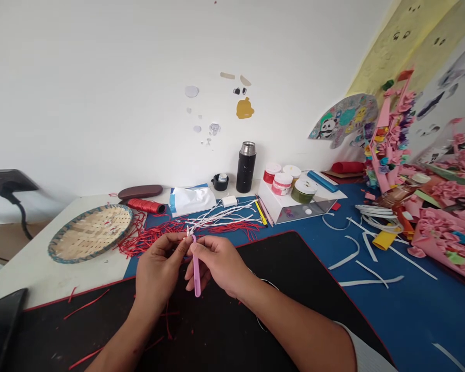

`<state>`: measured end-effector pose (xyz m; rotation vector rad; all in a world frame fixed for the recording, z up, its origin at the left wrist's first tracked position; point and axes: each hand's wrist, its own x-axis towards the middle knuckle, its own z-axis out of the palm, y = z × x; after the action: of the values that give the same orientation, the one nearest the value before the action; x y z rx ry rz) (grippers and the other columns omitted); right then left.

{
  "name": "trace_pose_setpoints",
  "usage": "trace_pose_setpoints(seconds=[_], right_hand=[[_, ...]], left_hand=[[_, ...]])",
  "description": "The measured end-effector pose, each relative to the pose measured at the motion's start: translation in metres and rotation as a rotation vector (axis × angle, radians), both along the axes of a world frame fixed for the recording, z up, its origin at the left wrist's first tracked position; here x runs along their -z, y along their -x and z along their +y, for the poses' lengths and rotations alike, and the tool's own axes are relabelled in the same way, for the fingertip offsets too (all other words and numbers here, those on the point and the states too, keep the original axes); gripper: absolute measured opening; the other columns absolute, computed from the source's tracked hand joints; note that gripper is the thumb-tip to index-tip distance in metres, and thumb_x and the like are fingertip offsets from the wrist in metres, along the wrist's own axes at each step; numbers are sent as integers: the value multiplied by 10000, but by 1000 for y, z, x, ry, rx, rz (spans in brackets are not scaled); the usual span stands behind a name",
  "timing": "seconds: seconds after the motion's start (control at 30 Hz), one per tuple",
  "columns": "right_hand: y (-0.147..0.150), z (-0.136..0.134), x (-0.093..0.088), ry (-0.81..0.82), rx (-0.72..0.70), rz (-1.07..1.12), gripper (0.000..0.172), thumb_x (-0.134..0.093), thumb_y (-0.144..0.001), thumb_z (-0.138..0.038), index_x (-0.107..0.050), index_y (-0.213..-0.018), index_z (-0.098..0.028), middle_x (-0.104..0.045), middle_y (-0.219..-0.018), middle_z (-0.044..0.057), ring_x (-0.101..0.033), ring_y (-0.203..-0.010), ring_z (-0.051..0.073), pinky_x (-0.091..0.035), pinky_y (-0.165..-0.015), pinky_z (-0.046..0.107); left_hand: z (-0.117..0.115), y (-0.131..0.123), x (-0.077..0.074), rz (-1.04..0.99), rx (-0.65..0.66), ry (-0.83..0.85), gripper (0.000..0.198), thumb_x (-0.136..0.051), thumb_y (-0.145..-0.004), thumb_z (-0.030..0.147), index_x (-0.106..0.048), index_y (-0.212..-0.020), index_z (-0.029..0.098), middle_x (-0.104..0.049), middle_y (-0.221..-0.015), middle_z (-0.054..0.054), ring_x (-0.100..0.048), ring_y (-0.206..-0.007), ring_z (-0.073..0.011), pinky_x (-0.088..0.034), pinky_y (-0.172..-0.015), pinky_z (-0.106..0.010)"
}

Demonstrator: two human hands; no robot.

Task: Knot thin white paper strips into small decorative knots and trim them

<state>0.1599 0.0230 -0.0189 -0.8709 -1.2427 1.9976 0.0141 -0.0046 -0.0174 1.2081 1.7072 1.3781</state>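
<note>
A purple plastic crochet hook (197, 279) is pinched between the thumb and fingers of my right hand (217, 258), its handle pointing down toward me. My left hand (158, 263) pinches a small piece of white cord (188, 232) at the hook's upper end. Both sets of fingertips meet there, so the fine detail of the cord around the hook is hidden. Just beyond my hands, loose white cords (225, 214) and a tangle of red cords (155, 235) spread over the blue table cover.
A woven basket tray (58, 253) and a spool of red cord (146, 206) lie left. Behind stand a black thermos (246, 170) and a white box (284, 206) bearing several jars. White strips (372, 283) and pink paper flowers (442, 232) fill the right. Beneath my hands lies a black mat (287, 279).
</note>
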Motion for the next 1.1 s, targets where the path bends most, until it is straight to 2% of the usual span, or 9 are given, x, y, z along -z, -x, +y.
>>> trace_pose_setpoints(seconds=[0.1, 0.3, 0.4, 0.5, 0.6, 0.77, 1.1], right_hand=[[-5, 1, -3, -148, 31, -165, 148, -532, -1057, -302, -621, -1020, -189, -685, -637, -14, -661, -451, 166, -513, -435, 243], [-18, 3, -13, -815, 185, -684, 175, -611, -1034, -286, -710, -921, -196, -737, -713, 15, -671, -597, 156, -384, -567, 253], [-22, 6, -17, -985, 233, -867, 162, -619, -1036, -281, -748, -981, -199, -780, -793, 41, -691, -696, 187, -337, -613, 288], [-24, 9, -18, -1025, 227, -953, 197, -590, -1054, -294, -760, -1025, -198, -791, -816, 55, -686, -706, 199, -307, -616, 306], [-25, 8, -20, -1041, 221, -929, 210, -579, -1062, -296, -755, -997, -201, -775, -786, 42, -658, -680, 187, -292, -614, 308], [-26, 5, -21, -1085, 157, -874, 240, -569, -1078, -306, -733, -933, -206, -755, -781, 25, -602, -646, 159, -257, -604, 302], [-26, 6, -20, -1097, 145, -926, 254, -571, -1079, -297, -724, -902, -197, -749, -777, 29, -577, -643, 158, -221, -598, 312]], left_hand=[[0, 1, -3, 9, 30, 15, 402, -800, -750, 606, -793, -874, 224, -829, -801, -54, -732, -699, -255, -558, -661, -345], [3, 5, -7, -30, 79, 25, 430, -824, -721, 610, -802, -862, 205, -816, -789, -62, -660, -663, -221, -495, -602, -306], [3, 5, -7, -12, 86, 46, 442, -826, -721, 622, -791, -845, 199, -797, -757, -57, -620, -631, -203, -462, -577, -294], [3, 5, -6, -21, 94, 46, 448, -837, -711, 629, -779, -826, 199, -777, -728, -48, -600, -609, -194, -445, -563, -290], [4, 6, -5, -62, 86, 51, 473, -853, -691, 645, -781, -820, 196, -766, -720, -50, -584, -597, -189, -430, -538, -283], [6, 9, -1, -115, 102, 43, 474, -866, -701, 635, -796, -837, 186, -727, -679, -37, -608, -628, -200, -474, -578, -293], [5, 9, -2, -167, 103, 64, 479, -890, -686, 618, -789, -853, 181, -743, -710, -42, -603, -641, -192, -476, -595, -293]])
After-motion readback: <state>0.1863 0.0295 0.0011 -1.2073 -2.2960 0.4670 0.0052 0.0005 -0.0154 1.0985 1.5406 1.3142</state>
